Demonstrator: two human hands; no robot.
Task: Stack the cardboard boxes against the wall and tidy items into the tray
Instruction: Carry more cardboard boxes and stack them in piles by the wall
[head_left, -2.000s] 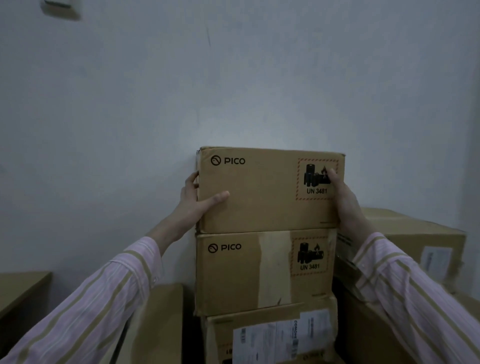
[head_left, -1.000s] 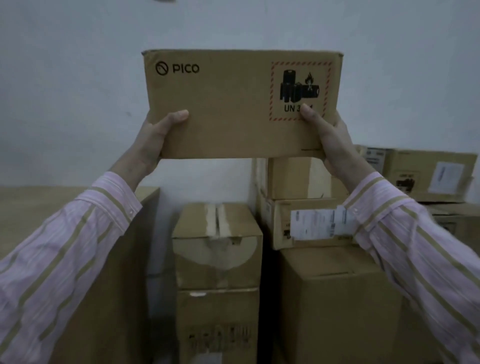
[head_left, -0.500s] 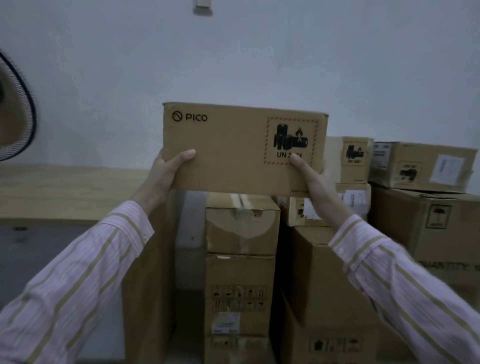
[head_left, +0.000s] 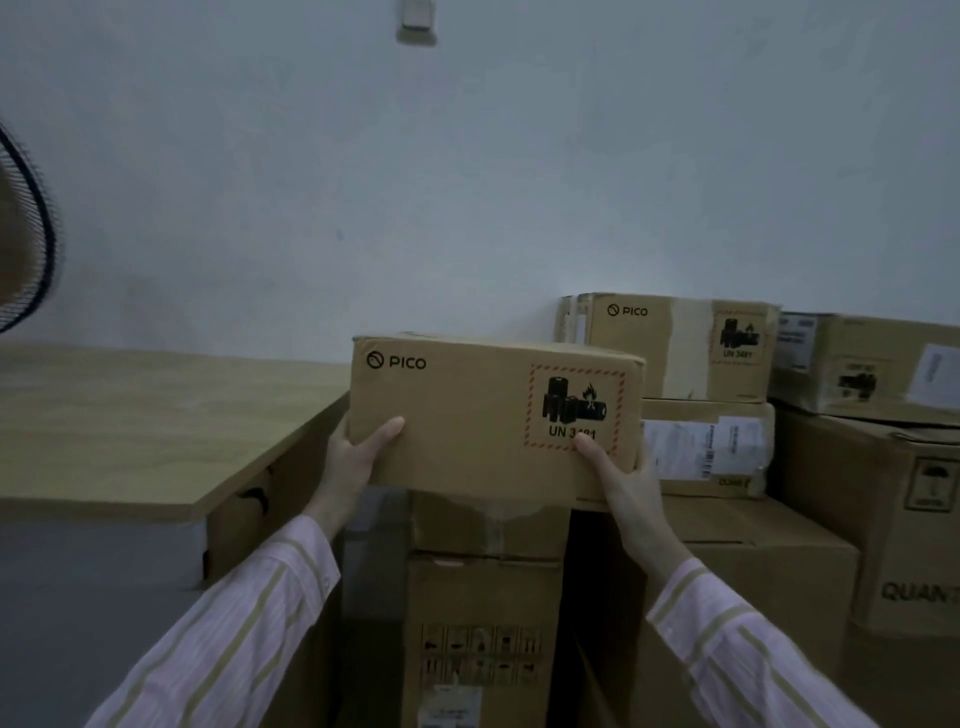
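Note:
I hold a brown PICO cardboard box (head_left: 467, 415) with a battery warning label between both hands, level, in the middle of the view. My left hand (head_left: 356, 457) grips its lower left corner, thumb across the front face. My right hand (head_left: 621, 478) grips the lower right corner, thumb on the label. The box hangs just above a stack of taped cardboard boxes (head_left: 483, 597); whether it touches the top one I cannot tell. Another PICO box (head_left: 670, 345) tops a stack against the wall (head_left: 467, 182) to the right.
A wooden desk top (head_left: 130, 421) stretches left of the stacks, with a fan guard (head_left: 26, 239) at the left edge. Larger cardboard boxes (head_left: 872, 467) fill the right side. A narrow dark gap runs between the middle stacks. No tray is in view.
I lifted the PICO box off the right stack, carried it left and brought it down to just above the middle stack. Both hands kept their grip.

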